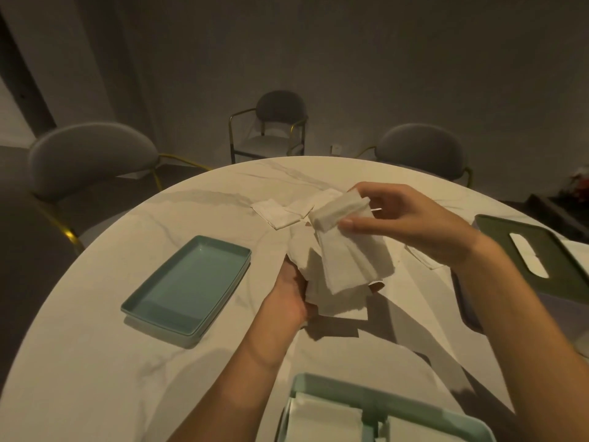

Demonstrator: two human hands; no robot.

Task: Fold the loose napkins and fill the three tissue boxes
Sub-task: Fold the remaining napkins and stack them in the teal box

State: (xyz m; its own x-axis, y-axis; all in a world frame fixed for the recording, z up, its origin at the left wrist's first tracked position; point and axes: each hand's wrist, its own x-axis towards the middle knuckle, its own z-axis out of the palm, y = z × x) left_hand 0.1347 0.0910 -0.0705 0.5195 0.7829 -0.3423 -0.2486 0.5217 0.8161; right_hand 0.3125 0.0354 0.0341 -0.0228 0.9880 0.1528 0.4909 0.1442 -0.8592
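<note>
your right hand (411, 224) pinches a folded white napkin (339, 212) between thumb and fingers, its grip closed on the napkin's near end, holding it up above the middle of the bench (95, 362). your left hand (291, 295) sits lower, palm up, fingers curled under a bunch of loose napkins (344, 269) that fan out and droop over it, just above the marble top; the folded napkin touches the top of that bunch. more loose napkins (280, 213) lie flat on the bench just beyond your hands, and another sheet (424, 260) shows under your right wrist. to your left, well apart from the hands, a teal tray-shaped lid (188, 285) lies open side up on the bench. at the near edge, below your forearms, a teal tissue box (376, 413) stands open with white napkins (325, 422) lying inside, split by a centre bar. at the right edge a dark green tissue box (522, 247) rests with a white tissue showing in its oval slot (529, 256); a third box cannot be made out clearly. three grey chairs (92, 157) with gold legs stand around the far side in a dim room.
</note>
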